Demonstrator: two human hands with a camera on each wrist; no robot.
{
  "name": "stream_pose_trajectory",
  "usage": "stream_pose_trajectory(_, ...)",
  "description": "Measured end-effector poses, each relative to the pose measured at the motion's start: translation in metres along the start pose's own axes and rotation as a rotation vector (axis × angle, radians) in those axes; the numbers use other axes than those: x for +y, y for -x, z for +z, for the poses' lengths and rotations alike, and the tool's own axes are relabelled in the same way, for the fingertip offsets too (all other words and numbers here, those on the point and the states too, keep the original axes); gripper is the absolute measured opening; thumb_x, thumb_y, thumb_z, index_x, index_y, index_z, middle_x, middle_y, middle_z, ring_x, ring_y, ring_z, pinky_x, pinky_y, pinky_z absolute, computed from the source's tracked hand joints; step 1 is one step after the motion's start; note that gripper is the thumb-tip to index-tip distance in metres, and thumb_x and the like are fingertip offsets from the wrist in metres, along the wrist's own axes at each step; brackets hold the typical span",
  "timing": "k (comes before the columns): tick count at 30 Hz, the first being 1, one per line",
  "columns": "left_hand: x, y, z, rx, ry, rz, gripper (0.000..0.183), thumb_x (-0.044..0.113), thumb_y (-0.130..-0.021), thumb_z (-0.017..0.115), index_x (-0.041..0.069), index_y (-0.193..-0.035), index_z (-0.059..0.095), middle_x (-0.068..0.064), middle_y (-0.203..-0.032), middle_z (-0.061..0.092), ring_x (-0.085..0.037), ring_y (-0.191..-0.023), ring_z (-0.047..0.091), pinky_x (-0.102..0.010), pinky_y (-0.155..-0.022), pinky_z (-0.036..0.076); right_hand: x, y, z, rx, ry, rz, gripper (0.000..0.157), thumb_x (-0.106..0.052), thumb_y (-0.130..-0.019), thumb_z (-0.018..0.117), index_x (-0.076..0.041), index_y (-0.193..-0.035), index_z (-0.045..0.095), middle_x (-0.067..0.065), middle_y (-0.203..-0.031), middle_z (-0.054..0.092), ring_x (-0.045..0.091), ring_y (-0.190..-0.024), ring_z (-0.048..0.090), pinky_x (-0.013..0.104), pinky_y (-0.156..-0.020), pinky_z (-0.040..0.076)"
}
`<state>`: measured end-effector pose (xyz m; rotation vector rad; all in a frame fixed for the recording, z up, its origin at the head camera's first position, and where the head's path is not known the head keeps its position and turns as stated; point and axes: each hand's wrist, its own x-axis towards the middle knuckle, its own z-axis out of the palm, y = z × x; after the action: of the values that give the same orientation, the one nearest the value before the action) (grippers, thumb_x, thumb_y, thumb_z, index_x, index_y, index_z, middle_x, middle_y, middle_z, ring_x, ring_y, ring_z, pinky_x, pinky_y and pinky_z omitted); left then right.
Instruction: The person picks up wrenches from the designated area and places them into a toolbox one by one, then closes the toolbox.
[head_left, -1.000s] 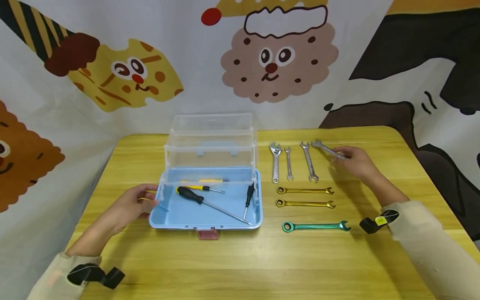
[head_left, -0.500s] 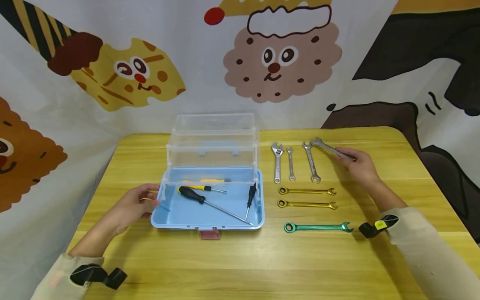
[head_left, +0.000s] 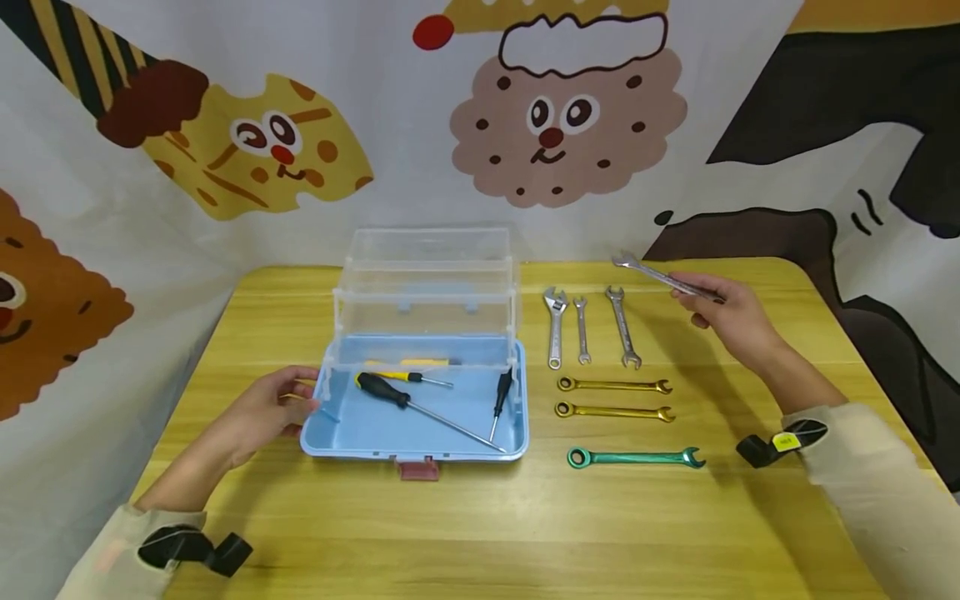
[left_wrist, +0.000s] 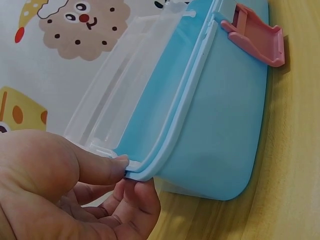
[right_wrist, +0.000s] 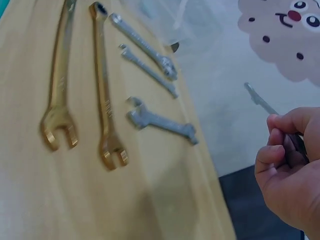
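My left hand (head_left: 258, 412) pinches the left rim of a light-blue toolbox (left_wrist: 220, 125), thumb on top and fingers beneath the edge in the left wrist view. My right hand (head_left: 731, 321) holds a silver wrench (head_left: 660, 277) by one end, raised above the back right of the table, its open jaw pointing left. Below it lie a silver double open-end wrench (head_left: 624, 329), a smaller one (head_left: 582, 335) and an adjustable wrench (head_left: 555, 329). Inside the box are a long black-handled screwdriver (head_left: 384, 389), a yellow-handled one (head_left: 393, 376) and a small black one (head_left: 501, 387).
Two gold ratchet wrenches (head_left: 615, 386) and a green one (head_left: 637, 457) lie right of the box. Its clear lid and trays (head_left: 431, 250) stand raised at the back; a pink latch (head_left: 418, 470) hangs in front. A cartoon-print cloth (head_left: 420, 150) hangs behind the table (head_left: 480, 533).
My right hand has lifted the silver wrench up from beside the double open-end wrench, toward the back of the table. The left hand stays on the toolbox rim.
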<state>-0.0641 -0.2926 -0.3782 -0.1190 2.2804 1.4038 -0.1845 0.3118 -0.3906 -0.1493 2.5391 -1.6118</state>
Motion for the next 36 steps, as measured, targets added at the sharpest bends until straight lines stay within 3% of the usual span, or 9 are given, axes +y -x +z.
stream_pose_trajectory(14, -0.001, -0.001, 0.000, -0.012, 0.017, 0.006, 0.050, 0.001, -0.104, 0.053, -0.013, -0.147, 0.032, -0.025, -0.120, 0.050, -0.024, -0.090, 0.059, -0.034, -0.071, 0.057, -0.050, -0.020, 0.016, -0.025, 0.027, -0.075, 0.039, -0.018, -0.107, 0.055, -0.002, -0.143, 0.057, -0.013, -0.112, 0.067, 0.012, -0.090, 0.052, 0.019, -0.071, 0.051)
stream_pose_trajectory(21, 0.000, 0.000, 0.000, -0.020, 0.025, 0.005, 0.050, 0.001, -0.104, 0.053, -0.013, -0.147, 0.031, -0.024, -0.119, 0.049, -0.023, -0.089, 0.058, -0.034, -0.070, 0.057, -0.077, -0.036, 0.030, -0.060, -0.001, -0.093, 0.035, -0.018, -0.104, 0.061, -0.005, -0.137, 0.063, -0.001, -0.104, 0.060, 0.014, -0.081, 0.049, 0.023, -0.066, 0.047)
stream_pose_trajectory(25, 0.000, -0.001, -0.001, -0.023, 0.031, 0.007, 0.050, 0.002, -0.105, 0.053, -0.013, -0.148, 0.032, -0.024, -0.120, 0.049, -0.023, -0.090, 0.058, -0.034, -0.070, 0.057, -0.091, -0.044, 0.039, -0.084, -0.003, -0.098, 0.034, -0.017, -0.103, 0.062, -0.008, -0.136, 0.065, -0.003, -0.104, 0.063, 0.014, -0.077, 0.048, 0.023, -0.065, 0.046)
stream_pose_trajectory(30, -0.002, -0.001, -0.002, -0.026, 0.030, 0.006, 0.051, 0.002, -0.105, 0.053, -0.013, -0.148, 0.031, -0.024, -0.121, 0.049, -0.023, -0.090, 0.059, -0.034, -0.071, 0.057, -0.109, -0.055, 0.050, -0.119, 0.034, -0.118, 0.035, -0.017, -0.104, 0.059, -0.011, -0.139, 0.064, -0.005, -0.108, 0.070, 0.015, -0.071, 0.047, 0.027, -0.066, 0.043)
stream_pose_trajectory(36, -0.004, -0.002, -0.003, -0.033, 0.033, 0.009, 0.051, 0.001, -0.105, 0.053, -0.012, -0.148, 0.030, -0.023, -0.120, 0.049, -0.023, -0.089, 0.059, -0.035, -0.071, 0.056, -0.127, -0.069, 0.064, -0.176, 0.035, -0.124, 0.037, -0.017, -0.105, 0.058, -0.013, -0.142, 0.061, 0.001, -0.118, 0.066, 0.017, -0.064, 0.040, 0.030, -0.066, 0.039)
